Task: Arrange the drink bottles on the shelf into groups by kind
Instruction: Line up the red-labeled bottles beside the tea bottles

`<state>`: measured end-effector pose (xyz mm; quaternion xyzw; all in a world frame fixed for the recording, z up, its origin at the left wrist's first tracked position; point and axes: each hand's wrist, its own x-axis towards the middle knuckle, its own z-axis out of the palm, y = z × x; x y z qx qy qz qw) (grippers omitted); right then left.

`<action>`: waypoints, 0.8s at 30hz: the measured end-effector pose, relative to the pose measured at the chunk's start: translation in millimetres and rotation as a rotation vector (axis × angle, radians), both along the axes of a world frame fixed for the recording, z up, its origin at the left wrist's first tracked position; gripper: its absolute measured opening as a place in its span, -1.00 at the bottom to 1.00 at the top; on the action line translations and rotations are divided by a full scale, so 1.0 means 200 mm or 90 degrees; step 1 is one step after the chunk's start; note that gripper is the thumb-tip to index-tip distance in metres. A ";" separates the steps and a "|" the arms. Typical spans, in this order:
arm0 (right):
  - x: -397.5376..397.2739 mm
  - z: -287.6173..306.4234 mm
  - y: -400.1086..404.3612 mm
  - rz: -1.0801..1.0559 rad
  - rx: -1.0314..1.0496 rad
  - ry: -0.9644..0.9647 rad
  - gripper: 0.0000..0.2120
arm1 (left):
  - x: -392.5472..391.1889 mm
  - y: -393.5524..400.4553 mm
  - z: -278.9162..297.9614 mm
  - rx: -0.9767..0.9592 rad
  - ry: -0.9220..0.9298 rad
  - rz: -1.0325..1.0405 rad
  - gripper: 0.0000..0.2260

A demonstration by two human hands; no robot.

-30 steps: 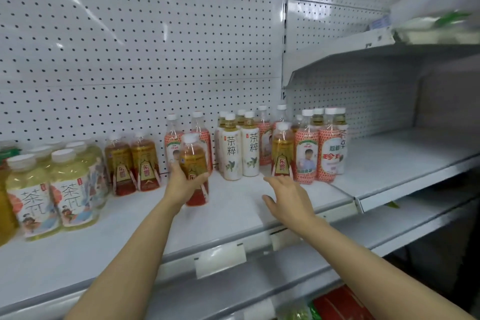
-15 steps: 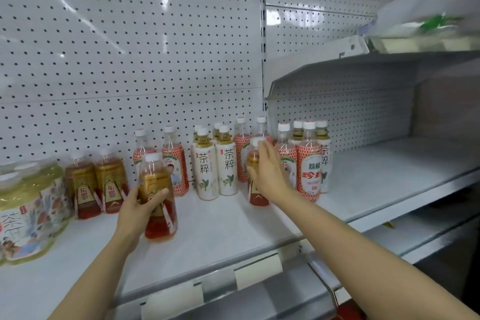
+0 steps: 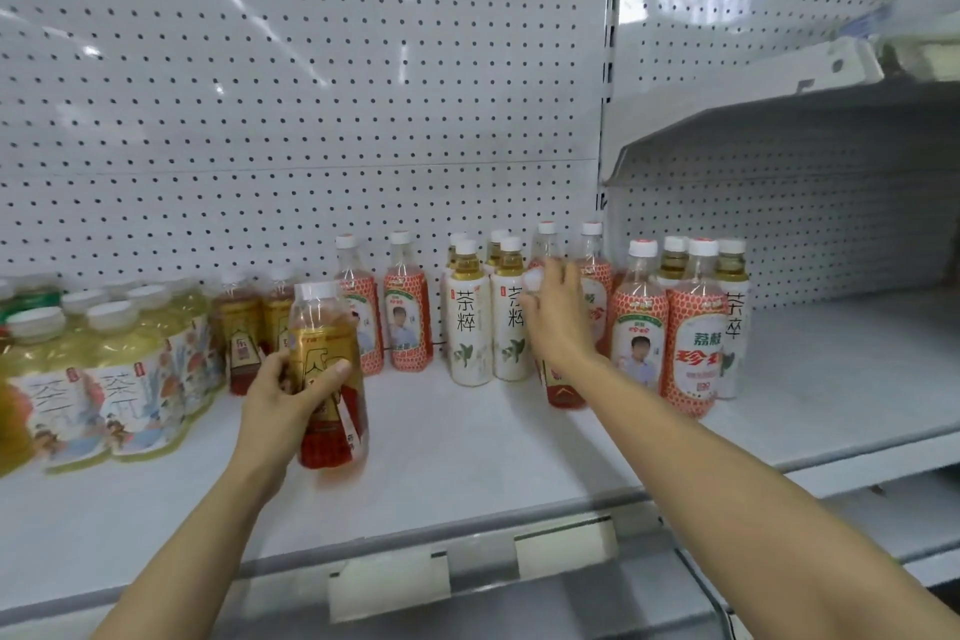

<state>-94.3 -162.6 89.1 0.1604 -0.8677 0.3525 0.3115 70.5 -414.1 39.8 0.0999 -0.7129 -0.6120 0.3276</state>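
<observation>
My left hand [image 3: 283, 392] grips a gold-and-red labelled tea bottle [image 3: 327, 374] upright at the front of the white shelf [image 3: 467, 463]. My right hand [image 3: 558, 314] is wrapped round a second gold-and-red bottle [image 3: 561, 387]; only its base and white cap show. Two more of that kind [image 3: 247, 335] stand at the back left. White-label tea bottles [image 3: 467, 327] stand in the middle, and red-patterned bottles [image 3: 408, 307] beside them. On the right another red-patterned group [image 3: 691, 333] stands mixed with a white-label bottle [image 3: 732, 312].
Large yellow tea bottles [image 3: 122, 379] crowd the shelf's left end. A pegboard wall [image 3: 311, 94] backs the shelf. A higher shelf [image 3: 779, 120] juts out at upper right, with a grey shelf [image 3: 857, 369] under it. Price-tag holders [image 3: 566, 546] line the front edge.
My right hand reached forward from the shelf front and closed on the gold-and-red bottle beside the red-patterned group. My left hand drew its bottle toward the shelf's front left.
</observation>
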 end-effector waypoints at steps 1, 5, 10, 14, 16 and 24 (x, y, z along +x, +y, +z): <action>0.02 -0.01 0.00 0.022 -0.027 0.010 -0.49 | 0.02 -0.01 -0.01 -0.001 0.002 0.013 -0.60; 0.18 -0.05 -0.08 0.134 -0.153 -0.005 -0.54 | 0.10 -0.06 -0.03 0.011 0.003 0.073 -0.56; 0.43 -0.04 -0.32 0.299 -0.203 -0.031 -0.57 | 0.18 -0.13 -0.05 0.035 0.005 0.108 -0.52; 0.56 -0.04 -0.53 0.369 -0.213 -0.019 -0.59 | 0.23 -0.22 -0.06 0.020 0.003 0.127 -0.56; 0.60 -0.05 -0.64 0.389 -0.193 -0.014 -0.62 | 0.25 -0.27 -0.05 0.021 0.007 0.136 -0.56; 0.60 -0.12 -0.95 0.365 -0.157 0.041 -0.63 | 0.18 -0.45 -0.10 -0.065 -0.032 0.134 -0.53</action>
